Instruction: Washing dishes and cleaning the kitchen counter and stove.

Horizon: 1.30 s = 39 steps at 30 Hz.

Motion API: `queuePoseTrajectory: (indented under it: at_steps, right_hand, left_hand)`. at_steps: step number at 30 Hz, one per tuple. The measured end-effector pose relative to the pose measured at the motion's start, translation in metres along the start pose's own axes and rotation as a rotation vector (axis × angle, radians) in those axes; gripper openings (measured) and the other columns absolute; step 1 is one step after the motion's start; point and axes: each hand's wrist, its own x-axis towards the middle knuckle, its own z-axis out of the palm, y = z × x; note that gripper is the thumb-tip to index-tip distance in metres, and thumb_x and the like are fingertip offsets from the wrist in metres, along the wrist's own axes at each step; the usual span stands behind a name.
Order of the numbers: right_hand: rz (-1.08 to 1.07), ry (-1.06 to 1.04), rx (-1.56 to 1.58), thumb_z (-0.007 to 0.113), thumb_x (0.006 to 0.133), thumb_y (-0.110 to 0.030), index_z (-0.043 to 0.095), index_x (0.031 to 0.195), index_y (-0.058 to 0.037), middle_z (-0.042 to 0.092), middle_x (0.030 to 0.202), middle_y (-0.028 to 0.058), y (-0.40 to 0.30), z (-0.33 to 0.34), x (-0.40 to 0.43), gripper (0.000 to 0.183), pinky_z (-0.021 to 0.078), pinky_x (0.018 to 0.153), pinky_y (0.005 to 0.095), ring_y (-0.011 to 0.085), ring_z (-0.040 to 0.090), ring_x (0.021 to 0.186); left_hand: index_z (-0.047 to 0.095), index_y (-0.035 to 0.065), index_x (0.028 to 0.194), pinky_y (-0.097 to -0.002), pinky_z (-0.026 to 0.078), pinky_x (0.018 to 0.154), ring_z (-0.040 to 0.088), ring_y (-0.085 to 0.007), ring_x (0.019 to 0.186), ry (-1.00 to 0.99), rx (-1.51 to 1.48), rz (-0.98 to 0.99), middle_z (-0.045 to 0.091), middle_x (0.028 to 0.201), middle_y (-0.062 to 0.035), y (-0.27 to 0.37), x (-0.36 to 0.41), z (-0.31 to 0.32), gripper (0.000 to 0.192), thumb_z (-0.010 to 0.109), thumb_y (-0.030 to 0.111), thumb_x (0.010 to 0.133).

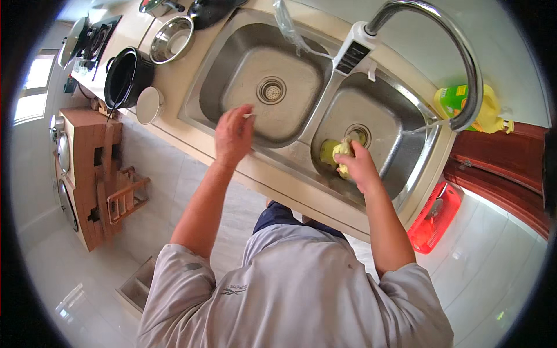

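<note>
My right hand (361, 167) reaches into the right basin (378, 104) of a steel double sink and grips a crumpled pale-yellow cloth (343, 152). Beside the cloth, on the basin floor, lies a flat yellow-green piece (328, 151), perhaps a scouring pad. The drain (359, 134) is just beyond the cloth. Above the front rim of the left basin (243, 78) my left hand (235, 135) hovers with fingers half curled and slightly blurred; no held object is clear. Water runs thinly from the chrome gooseneck faucet (472, 65) into the right basin.
Left on the counter stand a black pot (124, 78), a steel bowl (172, 40) and a white bowl (150, 105). A yellow jug with a green label (472, 106) is behind the faucet. A red plastic basket (437, 217) sits on the floor at right, a wooden cabinet (87, 174) at left.
</note>
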Motion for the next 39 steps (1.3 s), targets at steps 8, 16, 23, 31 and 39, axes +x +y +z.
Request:
queuePoseTrajectory:
  at_steps: [8,16,23,31,39]
  right_hand:
    - [-1.192,0.035,-0.886,0.076,0.082,-0.007,0.064,0.118,-0.0033,0.066,0.119,0.0164,-0.026,0.114,-0.010,0.038,0.0548,0.091,0.0435,0.0343,0.065,0.107]
    - [-1.179,0.333,-0.996,0.069,0.080,-0.001,0.060,0.105,-0.0025,0.058,0.111,0.0157,-0.046,0.078,0.084,0.026,0.0520,0.092,0.0473,0.0376,0.059,0.106]
    - [-0.937,0.636,-0.545,0.066,0.090,-0.002,0.062,0.123,-0.0034,0.063,0.120,0.0160,-0.040,0.011,0.136,0.033,0.0540,0.091,0.0451,0.0371,0.063,0.108]
    - [-0.006,-0.246,1.163,0.056,0.108,-0.033,0.066,0.123,-0.0076,0.070,0.103,0.0120,0.039,-0.012,0.000,0.032,0.0585,0.080,0.0497,0.0268,0.065,0.084]
    - [-0.404,0.041,0.667,0.064,0.104,-0.013,0.065,0.124,-0.0059,0.067,0.113,0.0129,-0.065,-0.092,-0.060,0.021,0.0585,0.058,0.0283,0.0255,0.065,0.085]
  left_hand:
    - [0.072,0.0116,0.122,-0.0447,0.047,0.102,0.062,-0.0297,0.117,-0.008,0.365,0.063,0.069,0.122,-0.0072,-0.029,-0.023,-0.023,0.030,0.073,0.017,0.093]
    - [0.076,0.0117,0.110,-0.0439,0.047,0.099,0.065,-0.0281,0.111,-0.018,0.382,0.068,0.071,0.114,-0.0064,-0.038,-0.021,-0.027,0.020,0.073,0.017,0.091]
    - [0.078,0.0104,0.102,-0.0427,0.047,0.098,0.066,-0.0281,0.108,-0.018,0.336,0.083,0.073,0.108,-0.0055,-0.033,-0.020,-0.022,0.013,0.072,0.017,0.092]
    - [0.079,0.0109,0.096,-0.0422,0.049,0.097,0.066,-0.0267,0.104,0.010,0.334,0.083,0.074,0.102,-0.0043,-0.036,-0.027,-0.027,0.011,0.072,0.016,0.089]
    - [0.080,0.0108,0.096,-0.0425,0.048,0.097,0.066,-0.0282,0.105,0.031,0.340,0.105,0.075,0.103,-0.0055,-0.035,-0.029,-0.026,0.015,0.069,0.019,0.092]
